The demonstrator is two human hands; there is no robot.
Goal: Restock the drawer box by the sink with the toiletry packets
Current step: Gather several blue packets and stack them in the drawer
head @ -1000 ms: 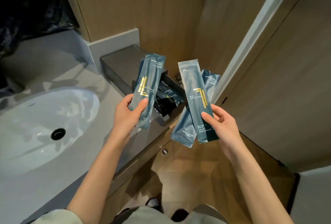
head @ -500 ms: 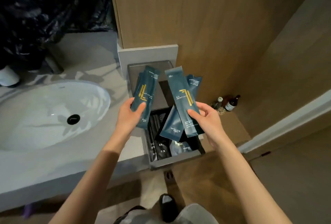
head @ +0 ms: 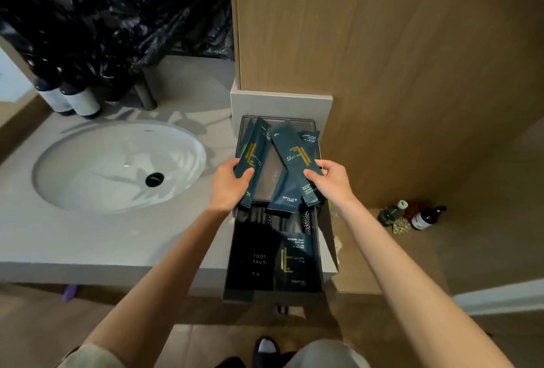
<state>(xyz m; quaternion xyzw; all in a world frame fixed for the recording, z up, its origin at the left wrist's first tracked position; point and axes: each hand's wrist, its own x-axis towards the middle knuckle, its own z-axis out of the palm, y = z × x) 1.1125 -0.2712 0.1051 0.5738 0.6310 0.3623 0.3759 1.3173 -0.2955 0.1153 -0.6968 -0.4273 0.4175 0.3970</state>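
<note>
A dark drawer box (head: 294, 296) stands pulled open at the counter's right end, beside the sink (head: 117, 166). Inside lie a teal packet (head: 294, 261) on the right and a black toothbrush packet (head: 254, 258) on the left. My left hand (head: 231, 183) grips long teal packets (head: 253, 151) with gold marks, at least two, fanned upward. My right hand (head: 331, 180) holds two or more teal packets (head: 294, 161), crossed over each other, one marked dental kit. Both hands hover above the back of the drawer, over the box's grey lid.
Black plastic sheeting (head: 112, 14) covers the back left, with dark bottles (head: 79, 99) under it on the grey counter (head: 59, 238). A wooden wall panel (head: 382, 43) rises right behind the box. Small bottles (head: 424, 216) stand on the floor at right. My feet show below.
The view has swung over the sink and now looks straight down on the open drawer. Both hands stay closed on their packets and have come closer together above it.
</note>
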